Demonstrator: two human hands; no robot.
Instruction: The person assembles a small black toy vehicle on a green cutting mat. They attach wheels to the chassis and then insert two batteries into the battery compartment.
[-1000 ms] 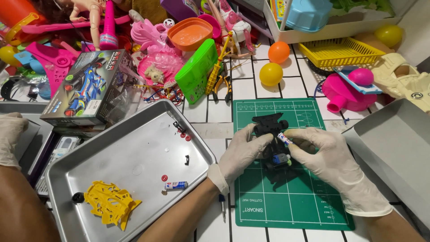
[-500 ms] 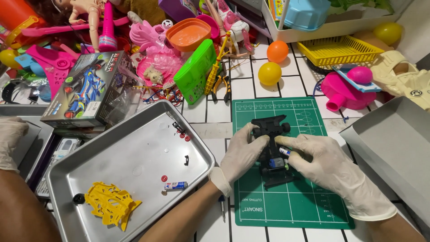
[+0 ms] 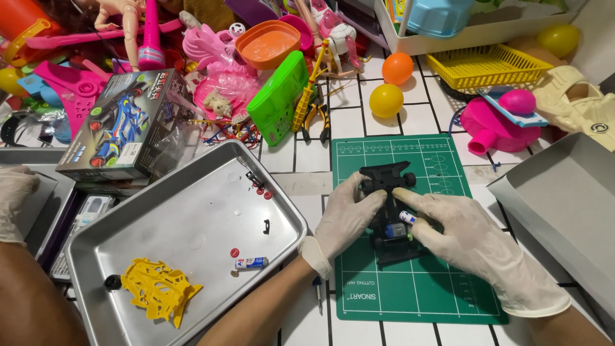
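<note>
Just right of the frame's centre, a black toy car chassis [image 3: 388,211] lies on the green cutting mat [image 3: 416,288], its long axis running from the upper part of the frame down toward the lower edge, the end with small black wheels pointing up. The left hand [image 3: 346,214], gloved in white, comes in from the lower left and wraps the chassis's left flank, its fingers curled and pressed against the frame near the upper wheels. The right hand [image 3: 474,240], also gloved, reaches in from the lower right and lies across the chassis's right side; its grip is pressed together, forefinger and thumb pinching a small battery [image 3: 407,217] with a blue and white jacket that sits at the chassis's middle, lying across its long axis. Both hands touch the chassis, but the right one is on the battery. To the left of the mat, on the white tiled desk [image 3: 307,154], a steel tray [image 3: 192,218] holds a yellow car body shell [image 3: 157,288], a second small battery [image 3: 251,263] and a few tiny red parts [image 3: 262,191], all well apart from both hands.
</note>
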